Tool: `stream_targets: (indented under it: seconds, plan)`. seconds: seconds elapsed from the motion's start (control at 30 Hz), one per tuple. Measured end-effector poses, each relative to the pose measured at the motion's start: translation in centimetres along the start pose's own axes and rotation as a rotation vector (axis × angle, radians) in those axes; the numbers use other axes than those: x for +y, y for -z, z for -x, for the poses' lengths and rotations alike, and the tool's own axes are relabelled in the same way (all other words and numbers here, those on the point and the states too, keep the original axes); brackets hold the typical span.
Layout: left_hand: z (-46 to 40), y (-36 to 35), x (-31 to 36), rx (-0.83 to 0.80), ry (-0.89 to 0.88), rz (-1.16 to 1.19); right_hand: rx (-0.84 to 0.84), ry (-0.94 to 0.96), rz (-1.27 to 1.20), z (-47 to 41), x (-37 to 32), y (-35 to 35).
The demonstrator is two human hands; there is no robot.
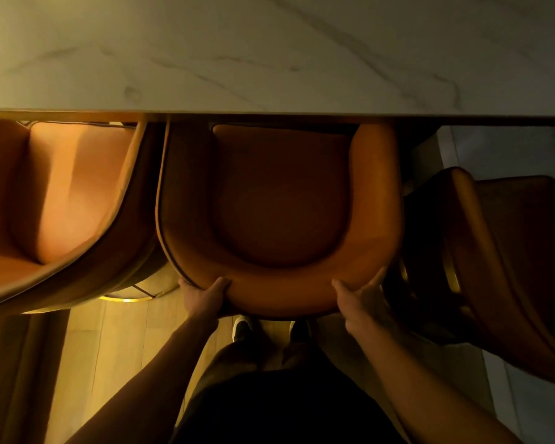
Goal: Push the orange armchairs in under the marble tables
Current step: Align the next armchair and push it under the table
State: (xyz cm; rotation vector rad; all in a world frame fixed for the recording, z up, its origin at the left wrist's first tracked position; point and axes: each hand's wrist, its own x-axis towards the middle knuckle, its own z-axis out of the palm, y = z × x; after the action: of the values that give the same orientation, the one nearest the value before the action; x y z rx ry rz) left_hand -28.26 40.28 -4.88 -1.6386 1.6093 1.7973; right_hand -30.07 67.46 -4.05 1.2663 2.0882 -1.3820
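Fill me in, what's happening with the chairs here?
A person stands behind the middle orange armchair, left hand and right hand gripping its curved backrest. The front of its seat sits under the marble table edge. Another orange armchair stands close on the left, and a third chair stands in shadow on the right.

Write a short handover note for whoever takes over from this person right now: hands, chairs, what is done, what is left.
Left hand and right hand both grip the back rim of the middle armchair.
Its front edge sits just under the marble table; most of the seat is out.
Left armchair is likewise only partly under; right armchair is angled, beside the table's end.
Left: push all three in.
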Motion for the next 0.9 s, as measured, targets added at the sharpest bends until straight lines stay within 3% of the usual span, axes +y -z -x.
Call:
stream_targets:
  seconds: [0.9]
  plan:
    - [1.0, -2.1, 0.5, -0.072, 0.104, -0.027, -0.192, 0.057, 0.098, -2.7, -1.8, 3.3]
